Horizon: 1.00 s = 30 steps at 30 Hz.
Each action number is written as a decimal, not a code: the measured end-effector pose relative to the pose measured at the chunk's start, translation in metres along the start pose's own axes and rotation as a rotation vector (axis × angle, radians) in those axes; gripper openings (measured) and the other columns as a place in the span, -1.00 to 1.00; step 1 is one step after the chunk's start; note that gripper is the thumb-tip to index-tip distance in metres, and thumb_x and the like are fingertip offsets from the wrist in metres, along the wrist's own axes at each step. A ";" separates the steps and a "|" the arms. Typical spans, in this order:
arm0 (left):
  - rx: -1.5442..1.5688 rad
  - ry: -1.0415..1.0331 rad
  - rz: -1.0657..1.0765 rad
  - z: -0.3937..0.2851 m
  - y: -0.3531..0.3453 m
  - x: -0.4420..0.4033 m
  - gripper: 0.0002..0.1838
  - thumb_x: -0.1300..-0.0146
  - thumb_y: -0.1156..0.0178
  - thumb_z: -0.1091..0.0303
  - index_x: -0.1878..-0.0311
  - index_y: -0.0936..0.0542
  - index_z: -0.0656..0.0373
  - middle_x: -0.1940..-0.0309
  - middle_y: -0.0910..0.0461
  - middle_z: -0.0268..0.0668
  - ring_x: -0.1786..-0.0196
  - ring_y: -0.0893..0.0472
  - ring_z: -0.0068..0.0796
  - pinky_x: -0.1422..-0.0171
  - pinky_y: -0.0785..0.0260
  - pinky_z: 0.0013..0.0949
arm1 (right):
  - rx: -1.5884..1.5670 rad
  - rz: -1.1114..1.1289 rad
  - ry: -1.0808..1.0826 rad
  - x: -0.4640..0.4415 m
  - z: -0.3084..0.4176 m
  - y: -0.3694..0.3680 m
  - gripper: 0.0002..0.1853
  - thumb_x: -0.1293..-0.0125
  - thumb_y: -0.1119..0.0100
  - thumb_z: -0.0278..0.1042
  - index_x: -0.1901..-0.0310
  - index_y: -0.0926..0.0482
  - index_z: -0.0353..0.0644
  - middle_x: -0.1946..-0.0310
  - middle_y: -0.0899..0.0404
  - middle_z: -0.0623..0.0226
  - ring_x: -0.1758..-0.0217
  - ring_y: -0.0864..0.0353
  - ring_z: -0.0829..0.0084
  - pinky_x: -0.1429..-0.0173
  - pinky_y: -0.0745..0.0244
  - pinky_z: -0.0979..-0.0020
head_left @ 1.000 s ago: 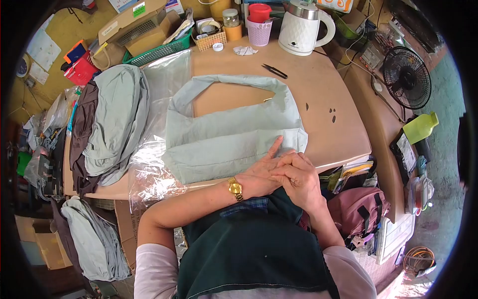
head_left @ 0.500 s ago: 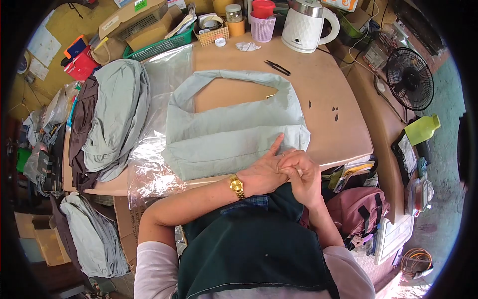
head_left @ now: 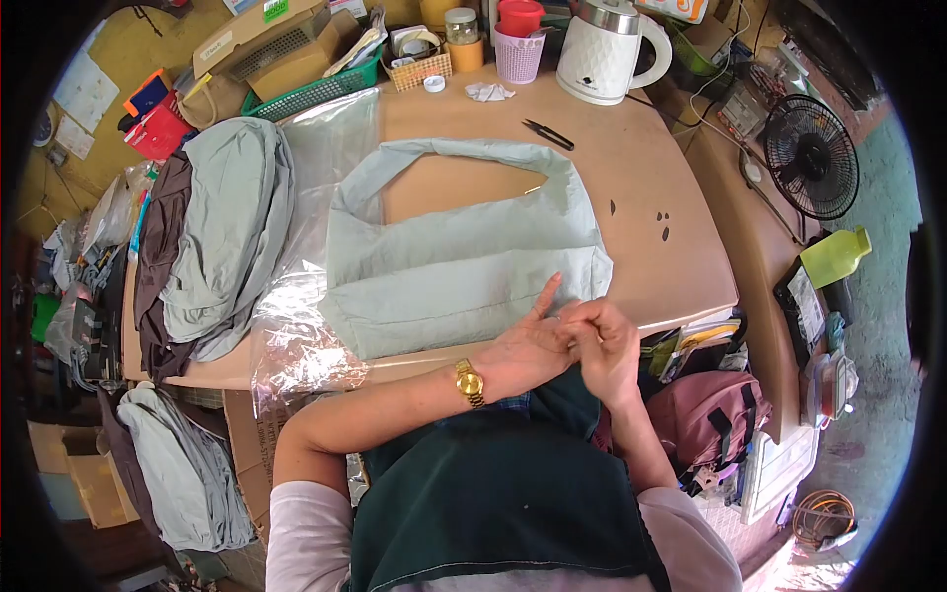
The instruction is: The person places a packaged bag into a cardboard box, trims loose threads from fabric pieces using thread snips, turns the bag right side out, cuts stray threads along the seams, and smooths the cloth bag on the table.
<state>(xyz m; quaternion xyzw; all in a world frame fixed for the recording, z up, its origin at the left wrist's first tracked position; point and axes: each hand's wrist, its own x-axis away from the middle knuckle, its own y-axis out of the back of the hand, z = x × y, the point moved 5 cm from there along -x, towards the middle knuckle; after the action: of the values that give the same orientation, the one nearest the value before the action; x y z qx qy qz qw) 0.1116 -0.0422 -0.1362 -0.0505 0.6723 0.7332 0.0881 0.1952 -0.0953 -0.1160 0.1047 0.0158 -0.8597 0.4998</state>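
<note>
My left hand [head_left: 528,357], with a gold watch [head_left: 471,383] on the wrist, is turned palm up at the table's front edge. One of its digits stretches out toward the bag, and the tips of the others are partly hidden by my right hand [head_left: 609,350]. My right fingers are pinched together against the left hand's fingers; anything between them is too small to make out. Just beyond both hands a pale grey-green fabric bag [head_left: 459,281] lies flat, its wide handle loop [head_left: 464,148] spread away from me.
Clear plastic sheeting [head_left: 306,286] lies left of the bag, beside folded grey-green and brown fabric [head_left: 232,222]. Black thread snips [head_left: 548,134] and small dark scraps [head_left: 664,227] are on the table [head_left: 681,276]. A white kettle [head_left: 599,59] and baskets line the back; a fan [head_left: 812,156] stands right.
My right hand has shifted slightly to the right, still pinched. The left palm has turned up a little more. The bag lies as before.
</note>
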 end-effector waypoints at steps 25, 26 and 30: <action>0.200 0.001 0.167 -0.009 -0.008 0.006 -0.54 -0.25 0.03 0.35 -0.24 -0.43 0.07 -0.20 -0.43 -0.33 -0.43 -0.27 -0.27 -0.60 0.29 0.34 | -0.045 0.159 -0.188 -0.002 -0.003 0.006 -0.93 -0.28 -0.16 -0.63 0.22 -0.56 -0.32 0.46 -0.59 0.34 0.41 -0.57 0.59 0.33 -0.46 0.54; 0.210 0.016 0.111 -0.008 -0.008 0.006 -0.54 -0.26 0.04 0.33 -0.26 -0.41 0.08 -0.22 -0.41 -0.31 -0.44 -0.25 -0.26 -0.61 0.31 0.34 | -0.044 0.160 -0.188 -0.002 0.003 0.004 -0.93 -0.28 -0.16 -0.63 0.22 -0.56 -0.32 0.46 -0.59 0.34 0.41 -0.57 0.59 0.33 -0.46 0.54; -0.240 0.008 0.051 -0.011 -0.007 0.010 -0.45 -0.30 0.09 0.25 -0.37 -0.28 0.14 -0.36 -0.28 -0.21 -0.51 -0.15 -0.18 -0.60 0.27 0.34 | 0.387 0.249 0.183 0.002 0.028 -0.012 -0.80 -0.08 -0.24 -0.73 0.22 -0.57 -0.36 0.31 -0.60 0.24 0.34 -0.58 0.41 0.20 -0.49 0.48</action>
<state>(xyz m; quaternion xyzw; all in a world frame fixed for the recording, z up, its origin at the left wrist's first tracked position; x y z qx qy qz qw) 0.1026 -0.0523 -0.1462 -0.0465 0.5810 0.8104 0.0603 0.1789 -0.0945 -0.0898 0.2768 -0.1170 -0.7654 0.5691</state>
